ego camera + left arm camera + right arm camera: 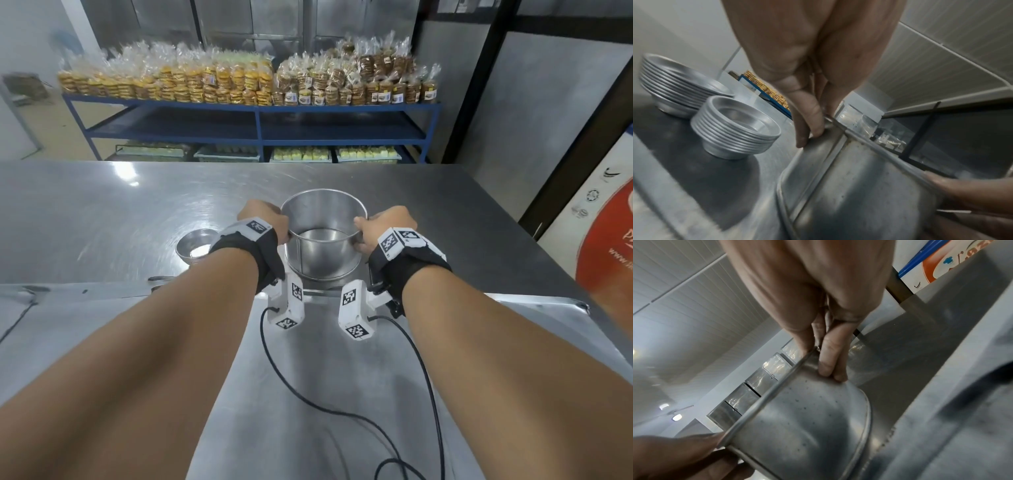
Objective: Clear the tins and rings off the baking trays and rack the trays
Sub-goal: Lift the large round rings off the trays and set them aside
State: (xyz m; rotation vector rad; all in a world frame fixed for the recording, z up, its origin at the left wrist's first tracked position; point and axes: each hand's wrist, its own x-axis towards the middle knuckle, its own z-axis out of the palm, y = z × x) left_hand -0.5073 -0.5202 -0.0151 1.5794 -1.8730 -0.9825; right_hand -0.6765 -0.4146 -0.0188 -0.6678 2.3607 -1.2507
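A tall round metal tin [323,255] is held between both hands just past the far rim of a large baking tray [308,394]. My left hand [269,222] pinches the tin's left rim, thumb inside and fingers [809,129] on the outer wall [849,186]. My right hand [378,229] grips the right rim the same way, its fingers [830,366] pressed on the tin's wall [807,426]. Whether the tin's base touches the table, I cannot tell. The tray lies under my forearms.
A stack of small round tins [197,247] sits on the steel table [102,212] left of my left hand; the left wrist view shows this stack [735,128] and a wider stack [680,84] behind it. A blue shelf [253,113] with bagged buns stands beyond the table.
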